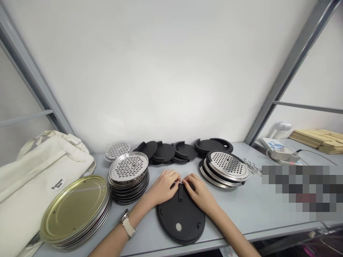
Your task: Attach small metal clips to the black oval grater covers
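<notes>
A black oval base point(184, 221) lies near the table's front edge, with a pale round spot and a short black strap point(180, 192) at its far end. Both hands meet there. My left hand point(166, 185) has its fingers curled at the base's far left edge, the tips beside the strap's small metal end. On the other side, my right hand point(197, 189) grips the far right edge with bent fingers, its tips close to the same metal end. Whether either hand pinches that metal piece itself is hard to see.
To the left stand a stack of grater discs point(128, 167) and a stack of gold oval plates point(77, 208) beside a white bag point(32, 185). Black round holders point(163, 152) line the wall. Perforated metal discs point(227, 165) are stacked right, near metal rings point(250, 166).
</notes>
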A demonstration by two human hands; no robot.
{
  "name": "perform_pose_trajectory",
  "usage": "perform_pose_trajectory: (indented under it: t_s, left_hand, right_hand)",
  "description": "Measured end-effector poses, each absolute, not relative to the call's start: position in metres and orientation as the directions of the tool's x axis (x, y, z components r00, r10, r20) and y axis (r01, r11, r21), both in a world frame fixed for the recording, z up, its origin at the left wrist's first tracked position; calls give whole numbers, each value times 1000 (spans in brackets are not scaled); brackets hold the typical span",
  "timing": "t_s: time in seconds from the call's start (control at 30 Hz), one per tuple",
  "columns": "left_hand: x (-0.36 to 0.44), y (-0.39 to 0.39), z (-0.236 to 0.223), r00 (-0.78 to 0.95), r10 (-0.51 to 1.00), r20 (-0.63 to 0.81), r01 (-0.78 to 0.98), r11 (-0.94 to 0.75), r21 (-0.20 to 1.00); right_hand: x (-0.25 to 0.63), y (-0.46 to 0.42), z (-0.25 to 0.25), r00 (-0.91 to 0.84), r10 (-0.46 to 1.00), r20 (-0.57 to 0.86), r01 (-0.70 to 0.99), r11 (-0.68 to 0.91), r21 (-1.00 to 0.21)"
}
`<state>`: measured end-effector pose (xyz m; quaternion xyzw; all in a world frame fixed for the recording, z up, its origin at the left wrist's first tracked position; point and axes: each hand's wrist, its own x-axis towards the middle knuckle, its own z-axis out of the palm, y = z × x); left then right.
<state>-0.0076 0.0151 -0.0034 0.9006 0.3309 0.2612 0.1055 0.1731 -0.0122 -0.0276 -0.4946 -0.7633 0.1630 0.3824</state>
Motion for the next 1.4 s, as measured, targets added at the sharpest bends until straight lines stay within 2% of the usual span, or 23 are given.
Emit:
perform_pose_trajectory:
  t_s: [0.5,1.07,1.4]
  left_hand:
    - [-9,16,-2,664,640,386,552,-768,324]
    - [-16,16,5,754,593,284,470,-788,398]
    - [-16,16,7,740,615,274,484,-769,418]
  right_hand:
    - [172,-11,-28,-228,894,385,658,433,-616]
    - [174,-10,-29,-238,912,334,678,402,-615]
    - [175,-10,-27,-240,878,414,547,474,-690]
